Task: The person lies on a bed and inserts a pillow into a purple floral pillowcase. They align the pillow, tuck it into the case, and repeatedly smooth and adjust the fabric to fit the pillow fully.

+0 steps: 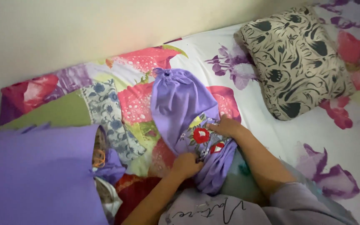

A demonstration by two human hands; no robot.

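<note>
A lilac cloth cover (179, 104) with a gathered end lies on the bed in front of me, partly pulled over a cushion with a red flower print (203, 136). My left hand (186, 165) is closed on the lower edge of the lilac cover. My right hand (226, 126) grips the cover's edge at the cushion's right side. Both forearms reach in from the bottom of the view.
The bed sheet (313, 146) is white with purple and red flowers. A cream pillow with a dark leaf pattern (296, 62) lies at the upper right. A second lilac-covered cushion (38, 175) fills the lower left. A blue-patterned cloth (105, 108) lies between. A pale wall (84, 29) runs behind.
</note>
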